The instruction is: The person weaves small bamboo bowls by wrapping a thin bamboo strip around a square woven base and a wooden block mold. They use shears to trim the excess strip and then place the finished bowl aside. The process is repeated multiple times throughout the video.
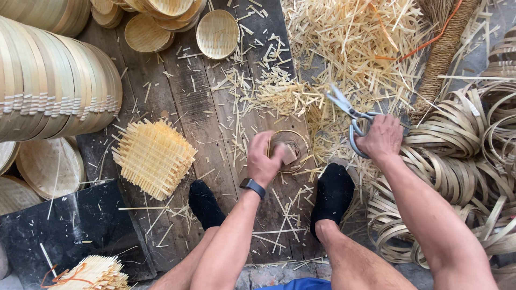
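Bamboo hoop [301,135]: a thin ring of bent strip, flat on the wooden floor [183,102] between my two black socks, right under my left grip. I judge it light and springy, easy to squash out of round.
Left hand [263,158]: fingers curled and pressed down on a small wooden block [291,154] that sits inside the hoop; the grip is closed over the block's near edge.
Block handling: stiff and solid by the look of it, so I would trust a firm press on top, not a pinch at the hoop's rim.
Right hand [381,138]: just to the right of the left grip, fingers through the loops of grey metal scissors [349,115]; the grip is wrapped tight on the handles, blades parted and pointing away from me.
Scissors handling: I judge them heavy for their size, hard and sharp; the loops are the only safe hold.
Beside the right grip: coils of bamboo strip [457,134], pliant and liable to spring loose.
Left of the left grip: a square woven mat [153,156], rough-edged and light.
Beyond both grips: loose pale offcuts [349,37], small woven trays [217,33], stacked rims [54,86].
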